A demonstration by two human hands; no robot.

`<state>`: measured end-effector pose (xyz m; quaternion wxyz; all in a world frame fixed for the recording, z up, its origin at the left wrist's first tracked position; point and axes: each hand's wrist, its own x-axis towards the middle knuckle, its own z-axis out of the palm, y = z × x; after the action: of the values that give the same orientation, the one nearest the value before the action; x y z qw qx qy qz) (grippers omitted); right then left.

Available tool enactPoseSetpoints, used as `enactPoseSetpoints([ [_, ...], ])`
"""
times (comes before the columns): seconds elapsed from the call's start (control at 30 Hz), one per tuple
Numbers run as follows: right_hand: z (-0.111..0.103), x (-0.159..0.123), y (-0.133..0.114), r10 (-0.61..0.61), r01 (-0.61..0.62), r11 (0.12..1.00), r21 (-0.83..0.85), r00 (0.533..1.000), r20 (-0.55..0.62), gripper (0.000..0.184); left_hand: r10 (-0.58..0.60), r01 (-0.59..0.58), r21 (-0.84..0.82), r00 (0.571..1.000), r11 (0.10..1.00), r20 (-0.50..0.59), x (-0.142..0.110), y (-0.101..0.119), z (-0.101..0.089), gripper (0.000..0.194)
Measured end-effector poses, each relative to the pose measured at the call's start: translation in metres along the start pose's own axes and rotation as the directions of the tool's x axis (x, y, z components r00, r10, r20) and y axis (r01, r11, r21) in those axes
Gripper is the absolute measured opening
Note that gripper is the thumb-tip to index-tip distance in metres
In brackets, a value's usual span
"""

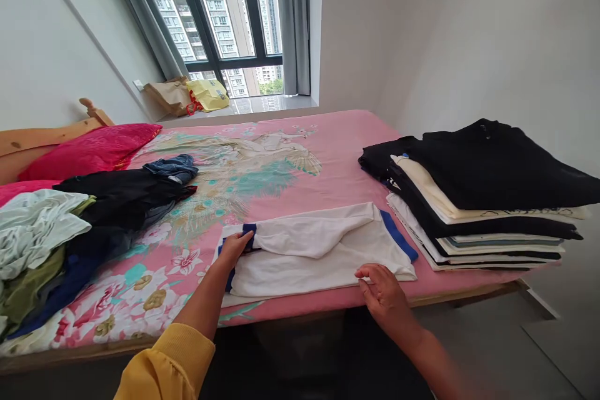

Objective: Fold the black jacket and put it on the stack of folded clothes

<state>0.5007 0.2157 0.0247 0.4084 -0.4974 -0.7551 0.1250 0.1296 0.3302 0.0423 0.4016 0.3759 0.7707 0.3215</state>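
A white shirt [300, 256] with blue trim lies folded into a long strip along the near edge of the bed. At its left end, my left hand [235, 246] has its fingers closed on the blue-trimmed part. My right hand [382, 294] is at the near edge of the shirt, toward its right end, with the fingers curved and a gap between thumb and forefinger. Blue trim also runs down the shirt's right end. Just to the right stands a tall stack of folded clothes [487, 212], with a black garment [506, 165] on top.
Loose clothes [122, 200] lie heaped on the left side of the bed [347, 137]. Behind them is a red pillow [98, 150] against the wooden headboard [42, 137]. A brown paper bag [169, 95] and a yellow bag [209, 95] sit on the windowsill.
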Motion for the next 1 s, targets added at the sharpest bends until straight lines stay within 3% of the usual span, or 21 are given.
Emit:
enactPoseSetpoints([
  [0.27, 0.03, 0.026, 0.027, -0.031, 0.029, 0.993, -0.117, 0.999, -0.011, 0.019, -0.022, 0.022, 0.003, 0.998, 1.0, 0.054, 0.016, -0.01, -0.029, 0.041],
  [0.47, 0.045, 0.027, 0.029, -0.041, 0.041, 0.993, -0.113, 0.999, -0.002, 0.019, 0.025, -0.025, -0.014, 0.999, 1.0, 0.022, 0.014, -0.01, -0.035, 0.033],
  [0.63, 0.047, 0.019, 0.034, -0.049, 0.047, 0.992, -0.116, 0.999, -0.02, 0.019, 0.103, -0.104, -0.057, 0.995, 0.993, -0.018, 0.014, -0.003, -0.046, 0.03],
  [0.87, 0.043, 0.014, 0.038, -0.031, 0.029, 0.993, -0.114, 0.999, -0.01, 0.02, 0.031, -0.03, 0.014, 0.997, 0.999, -0.073, 0.012, -0.021, -0.051, 0.026],
  [1.0, 0.038, 0.014, 0.039, -0.002, 0.003, 0.995, -0.101, 1.0, 0.004, 0.02, 0.067, -0.065, 0.021, 0.994, 0.998, -0.081, 0.009, -0.02, -0.053, 0.023],
])
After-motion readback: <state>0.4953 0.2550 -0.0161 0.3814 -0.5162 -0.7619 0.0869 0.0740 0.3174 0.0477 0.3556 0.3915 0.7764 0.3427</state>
